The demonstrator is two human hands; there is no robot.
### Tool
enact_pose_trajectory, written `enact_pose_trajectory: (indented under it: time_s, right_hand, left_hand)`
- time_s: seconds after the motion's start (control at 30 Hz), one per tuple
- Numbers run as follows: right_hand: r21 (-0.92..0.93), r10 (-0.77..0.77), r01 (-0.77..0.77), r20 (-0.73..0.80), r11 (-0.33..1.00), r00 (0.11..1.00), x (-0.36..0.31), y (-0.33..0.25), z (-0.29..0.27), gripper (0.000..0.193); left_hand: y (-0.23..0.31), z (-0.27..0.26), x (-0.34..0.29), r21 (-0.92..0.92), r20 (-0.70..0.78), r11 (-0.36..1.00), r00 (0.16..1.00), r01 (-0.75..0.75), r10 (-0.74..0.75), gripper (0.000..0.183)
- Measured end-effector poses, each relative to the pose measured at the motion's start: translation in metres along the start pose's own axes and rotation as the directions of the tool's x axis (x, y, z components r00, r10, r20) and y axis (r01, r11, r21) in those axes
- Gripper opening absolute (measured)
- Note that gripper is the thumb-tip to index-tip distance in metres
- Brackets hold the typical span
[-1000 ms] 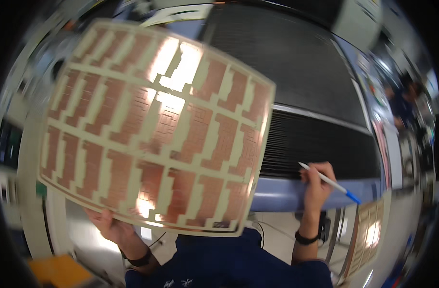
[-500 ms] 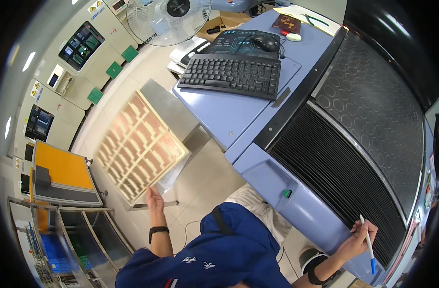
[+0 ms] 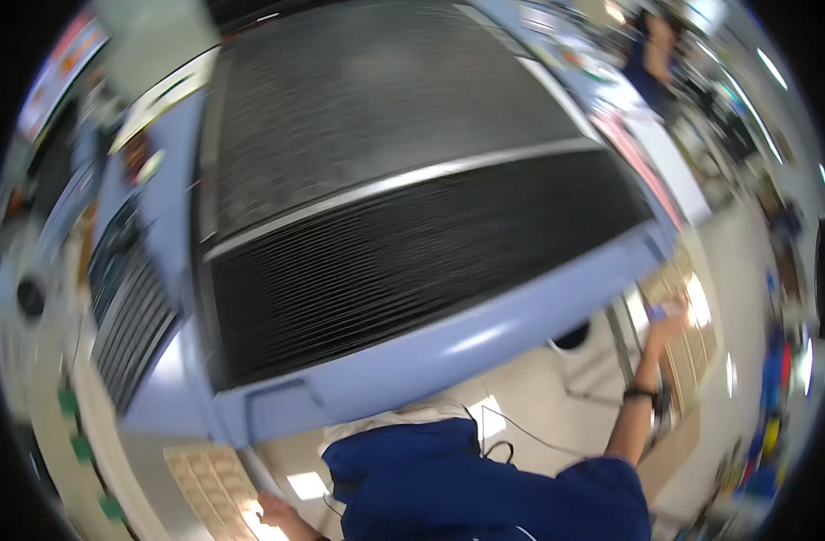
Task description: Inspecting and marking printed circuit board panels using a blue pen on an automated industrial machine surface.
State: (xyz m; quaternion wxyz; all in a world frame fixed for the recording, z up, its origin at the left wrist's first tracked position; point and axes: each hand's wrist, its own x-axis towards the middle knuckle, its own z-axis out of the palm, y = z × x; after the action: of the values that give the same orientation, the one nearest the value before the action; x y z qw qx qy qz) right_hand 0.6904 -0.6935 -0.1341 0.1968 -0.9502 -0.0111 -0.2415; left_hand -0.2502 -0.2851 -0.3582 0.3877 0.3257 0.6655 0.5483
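Observation:
My left hand (image 3: 277,512) is low at the left, with its fingers at the right edge of a tan panel (image 3: 203,487) patterned with rows of pale shapes. Glare and blur hide whether those fingers grip it. My right hand (image 3: 669,317) reaches out to the right, over more tan panels (image 3: 690,352) beside the machine's front corner. A blurred blue-capped pen (image 3: 656,311) shows at its fingers. Whether this hand also touches the panels is unclear.
The blue-grey machine (image 3: 484,325) lies before me, with a black ribbed cover (image 3: 412,261) and a dark textured bed (image 3: 367,99). A black keyboard (image 3: 137,329) sits at its left. A grey metal table (image 3: 146,460) stands at lower left. Farther right is another person (image 3: 651,59).
The view has swung to the right. My left hand and the panel are now at the lower left. My right hand has moved from the ribbed cover out to the panels on the right.

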Motion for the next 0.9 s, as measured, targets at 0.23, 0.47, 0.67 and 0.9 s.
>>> enact_pose_trajectory:
  time_s: [0.23,0.47,0.67,0.9]
  right_hand:
    - [-0.476,0.114,-0.088,0.025,0.875,0.993,-0.053,0.101,-0.021,0.027]
    - [-0.306,0.276,-0.277,-0.048,0.911,0.960,-0.098,0.042,-0.038,0.017]
    - [0.798,0.782,-0.323,-0.272,0.509,0.560,-0.154,0.033,-0.022,0.064]
    - [0.987,0.800,-0.074,0.158,-0.141,0.579,-0.087,0.093,-0.072,0.037]
  left_hand:
    - [0.306,0.241,-0.037,-0.246,-0.230,0.851,0.881,-0.464,0.414,0.031]
    - [0.383,0.317,-0.051,-0.332,-0.008,0.737,0.783,-0.590,0.623,0.039]
    - [0.397,0.341,-0.073,-0.254,0.151,0.661,0.646,-0.706,0.748,0.040]
    - [0.408,0.390,-0.068,-0.206,0.438,0.639,0.515,-0.741,0.737,0.051]
